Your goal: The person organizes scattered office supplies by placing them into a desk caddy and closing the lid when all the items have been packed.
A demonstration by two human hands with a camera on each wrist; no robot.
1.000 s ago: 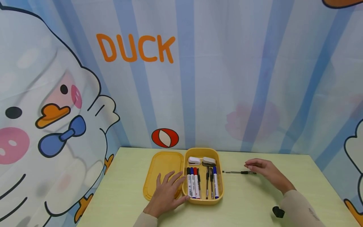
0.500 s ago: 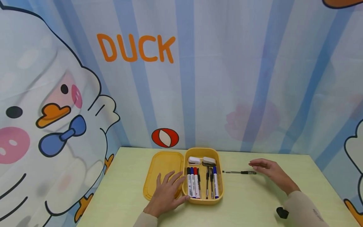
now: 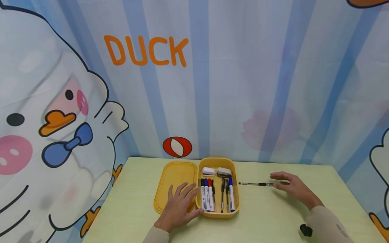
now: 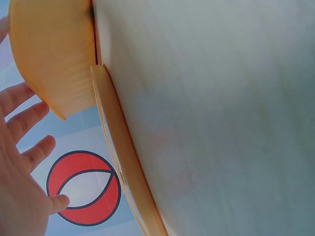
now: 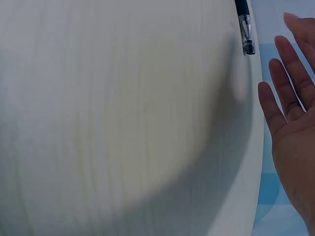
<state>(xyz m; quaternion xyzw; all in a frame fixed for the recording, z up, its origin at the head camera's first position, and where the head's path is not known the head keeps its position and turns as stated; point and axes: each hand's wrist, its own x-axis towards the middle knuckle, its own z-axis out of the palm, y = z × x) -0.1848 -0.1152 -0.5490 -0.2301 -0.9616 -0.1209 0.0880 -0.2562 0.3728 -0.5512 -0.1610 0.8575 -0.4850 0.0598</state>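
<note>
A yellow box (image 3: 217, 216) stands near the middle of the table, holding several markers and pens in its front part and two staplers at the back. My left hand (image 3: 179, 209) is spread beside its left wall, fingers and thumb at the rim; in the left wrist view the left hand (image 4: 22, 147) shows straight fingers against the box's side. To the right of the box a black-gripped pen (image 3: 256, 184) lies crosswise on the table. My right hand (image 3: 293, 186) hovers at that pen's right end, fingers extended and apart. The right wrist view shows the right hand (image 5: 295, 108) holding nothing, near the pen (image 5: 246, 29).
A yellow lid (image 3: 170, 175) lies flat left of the box, partly under my left hand. A white stapler (image 3: 208, 171) and a grey-white stapler (image 3: 224, 172) sit inside the box. A printed curtain (image 3: 231, 84) hangs behind the table's back edge.
My right hand has drawn back to the right, off the pen's end, and its thumb and fingers have spread apart. The pen stays in place. The left hand has not moved.
</note>
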